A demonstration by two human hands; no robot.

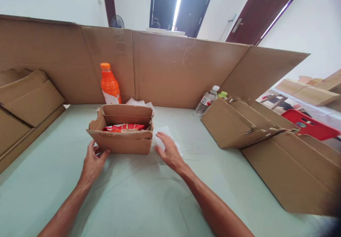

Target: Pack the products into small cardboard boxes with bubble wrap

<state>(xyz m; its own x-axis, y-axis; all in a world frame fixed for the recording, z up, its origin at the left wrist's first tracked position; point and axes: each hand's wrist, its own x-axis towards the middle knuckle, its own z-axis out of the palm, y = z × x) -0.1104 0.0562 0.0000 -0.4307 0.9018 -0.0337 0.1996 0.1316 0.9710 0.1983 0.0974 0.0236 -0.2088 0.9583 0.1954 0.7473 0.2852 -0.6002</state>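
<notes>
A small open cardboard box stands in the middle of the table, with a red-and-white packet inside it. My left hand grips the box at its lower left corner, thumb toward the front and fingers at the side. Just right of the box, my right hand has its fingers apart and lies over a thin white sheet. Part of that sheet is hidden under the hand. Behind the box are more white sheets and an orange bottle with an orange cap.
A cardboard wall runs along the back of the pale green table. Larger cardboard boxes stand at left and right. A clear bottle and a green cap show beside another box.
</notes>
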